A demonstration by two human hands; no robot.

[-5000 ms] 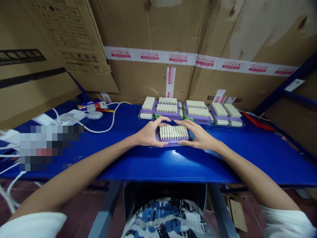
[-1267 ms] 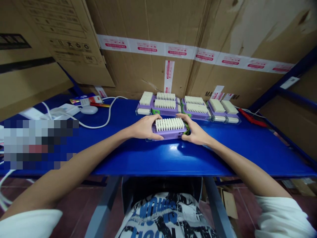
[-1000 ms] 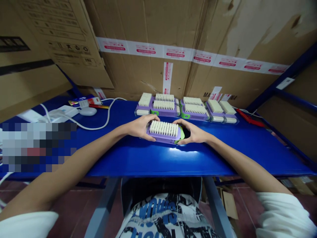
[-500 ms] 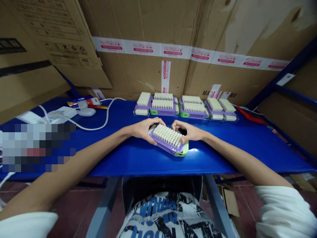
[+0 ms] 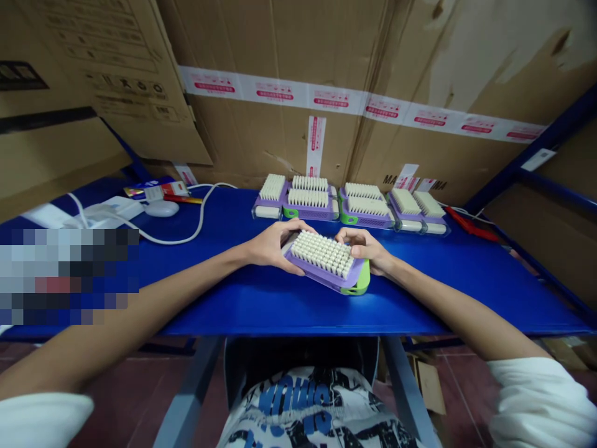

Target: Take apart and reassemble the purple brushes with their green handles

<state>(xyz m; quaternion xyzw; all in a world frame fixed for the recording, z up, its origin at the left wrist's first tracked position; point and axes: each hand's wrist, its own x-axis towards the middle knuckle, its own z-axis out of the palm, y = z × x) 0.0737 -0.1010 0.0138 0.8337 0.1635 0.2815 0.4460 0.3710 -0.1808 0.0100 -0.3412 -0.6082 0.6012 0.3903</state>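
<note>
A purple brush (image 5: 326,261) with white bristles and a green end is held just above the blue table (image 5: 289,305), tilted with its green end towards me. My left hand (image 5: 273,244) grips its far left end, fingers curled round it. My right hand (image 5: 366,249) is closed on its right side behind the green end. Behind it, a row of several similar purple brushes (image 5: 347,202) lies along the back of the table.
Large cardboard boxes (image 5: 326,87) stand close behind the row. A white mouse (image 5: 161,208), a white cable (image 5: 198,221) and small packets (image 5: 153,191) lie at the back left. A red tool (image 5: 471,225) lies at the right. Blue shelf frame (image 5: 536,168) rises at right.
The brush has been lifted off the table and turned, its green end swinging from the right round towards me. Both hands have stayed on it throughout.
</note>
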